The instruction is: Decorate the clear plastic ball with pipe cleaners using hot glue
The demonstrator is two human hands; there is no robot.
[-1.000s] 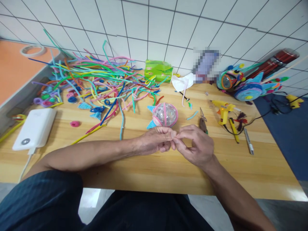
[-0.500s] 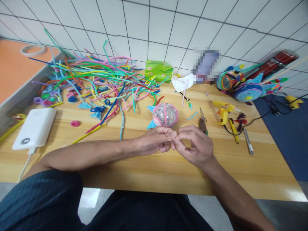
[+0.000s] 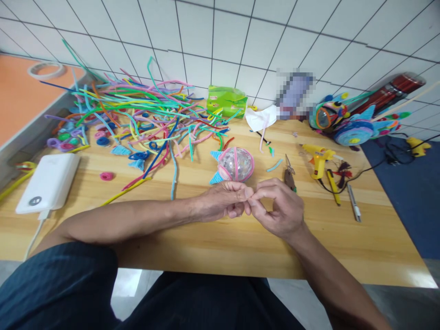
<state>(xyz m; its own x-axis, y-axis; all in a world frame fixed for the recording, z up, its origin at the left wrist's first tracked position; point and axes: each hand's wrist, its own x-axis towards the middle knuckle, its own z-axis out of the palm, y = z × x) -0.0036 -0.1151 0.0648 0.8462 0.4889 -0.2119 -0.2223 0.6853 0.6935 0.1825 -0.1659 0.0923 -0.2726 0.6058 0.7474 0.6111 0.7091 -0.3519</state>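
Note:
My left hand [image 3: 228, 198] and my right hand [image 3: 278, 205] meet fingertip to fingertip above the front half of the table. Both are closed in a pinch. Whatever lies between the fingers is too small or too hidden to make out. Just beyond my left hand sits a clear ball [image 3: 236, 164] banded with pink pipe cleaner, with a blue pointed piece [image 3: 216, 178] at its left side. Past my right hand lies a pair of pliers or cutters [image 3: 289, 176], partly covered by the hand. A short light-blue pipe cleaner piece [image 3: 274, 165] rests to the right of the ball.
Loose pipe cleaners [image 3: 137, 105] heap at the back left. A white power bank [image 3: 48, 182] with a cable stands at left. On the right are a yellow glue gun [image 3: 319, 161], a yellow knife [image 3: 333, 187], a pen [image 3: 354, 204] and finished pipe-cleaner figures [image 3: 354, 133]. A green packet [image 3: 227, 101] leans against the wall.

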